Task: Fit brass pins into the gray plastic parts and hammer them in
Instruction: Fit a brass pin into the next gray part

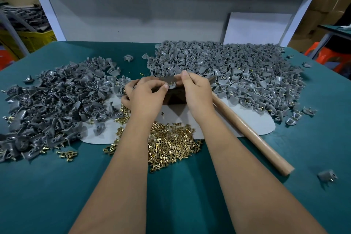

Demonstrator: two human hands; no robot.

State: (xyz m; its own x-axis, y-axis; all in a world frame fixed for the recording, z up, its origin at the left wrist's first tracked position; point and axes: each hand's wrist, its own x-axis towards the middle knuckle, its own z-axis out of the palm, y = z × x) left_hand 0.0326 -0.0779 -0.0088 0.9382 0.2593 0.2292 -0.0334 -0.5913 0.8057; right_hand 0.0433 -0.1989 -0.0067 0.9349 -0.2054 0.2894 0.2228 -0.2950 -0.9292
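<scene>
Hands: two, the left hand (144,93) and the right hand (195,91)
Hammers: one hammer (250,135), at right
Heaps of gray plastic parts: two, left heap (53,104) and far right heap (228,66)
Heaps of brass pins: one pin heap (171,144), near centre
Pale mats: one mat (262,125)
</scene>
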